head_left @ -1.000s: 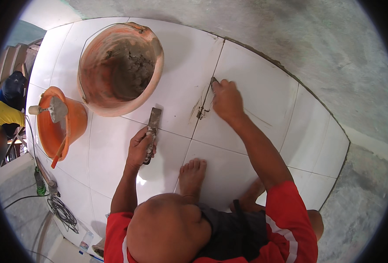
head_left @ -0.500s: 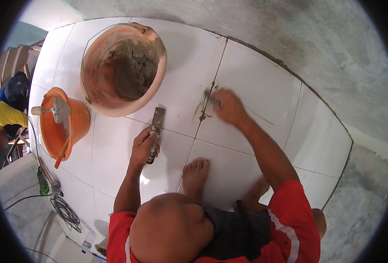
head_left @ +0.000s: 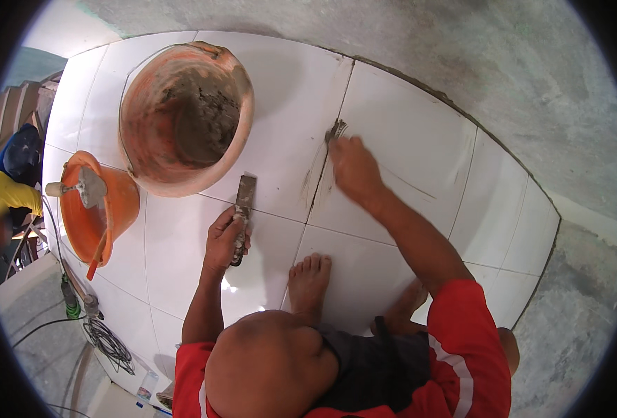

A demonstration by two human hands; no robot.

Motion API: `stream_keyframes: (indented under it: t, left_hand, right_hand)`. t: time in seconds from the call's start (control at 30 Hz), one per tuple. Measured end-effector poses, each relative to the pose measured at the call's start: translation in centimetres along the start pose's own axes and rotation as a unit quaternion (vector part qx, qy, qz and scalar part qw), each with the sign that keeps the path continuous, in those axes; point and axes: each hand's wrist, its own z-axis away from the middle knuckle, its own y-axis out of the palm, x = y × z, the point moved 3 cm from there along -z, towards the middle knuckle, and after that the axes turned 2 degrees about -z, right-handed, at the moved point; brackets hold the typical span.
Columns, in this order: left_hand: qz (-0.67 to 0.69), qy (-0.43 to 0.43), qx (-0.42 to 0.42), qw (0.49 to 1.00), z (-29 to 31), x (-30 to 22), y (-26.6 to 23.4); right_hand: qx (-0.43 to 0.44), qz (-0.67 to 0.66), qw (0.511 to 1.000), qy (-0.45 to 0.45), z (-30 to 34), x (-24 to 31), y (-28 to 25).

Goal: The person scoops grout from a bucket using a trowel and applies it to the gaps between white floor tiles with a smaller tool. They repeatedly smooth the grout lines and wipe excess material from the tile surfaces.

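Observation:
My left hand [head_left: 223,239] is closed round a narrow flat trowel [head_left: 244,195] caked with grey mortar, just above the white floor tiles [head_left: 267,244]. Farther right, the fingers of my right hand [head_left: 355,167] pinch a small scraper [head_left: 336,131], dark with grout, mostly hidden by the hand. Its tip rests on the joint [head_left: 316,191] between two large tiles. Thin grey smears lie along both sides of that joint, and a faint curved streak crosses the tile to its right.
A large orange bucket [head_left: 140,115] with mortar inside stands at the far left. Beside it, a smaller orange bucket [head_left: 124,202] carries a pointed trowel [head_left: 91,189] across its rim. Coiled black cable [head_left: 110,345] lies left. A concrete wall [head_left: 462,56] bounds the far side. Another person [head_left: 16,188] is at far left.
My right hand has moved the scraper a little farther away along the joint. The dark grout patch there has thinned to faint smears. My left hand keeps its hold on the narrow trowel.

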Motion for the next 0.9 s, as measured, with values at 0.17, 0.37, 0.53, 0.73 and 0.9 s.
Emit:
stream_keyframes:
  t: [0.17,0.37,0.53,0.73,0.9]
  left_hand:
    - [-0.002,0.007,-0.012,1.0,0.2,0.3,-1.2]
    - [0.008,0.003,-0.005,1.0,0.0,0.1,-0.6]
    - [0.002,-0.004,-0.017,1.0,0.0,0.3,-0.7]
    - [0.01,0.007,0.0,1.0,0.0,0.3,-0.6]
    - [-0.005,-0.001,-0.018,1.0,0.3,-0.4,-0.2]
  right_hand:
    - [0.126,-0.052,0.99,-0.027,2.7,3.0,-1.8]
    - [-0.032,0.043,0.999,0.001,-8.8,-4.5,-5.5]
    - [0.047,0.082,0.995,-0.042,-6.9,-3.1,-2.6]
    - [0.067,-0.072,0.987,-0.126,6.9,5.3,-0.2]
    - [0.151,-0.135,0.976,-0.078,9.5,5.7,0.8]
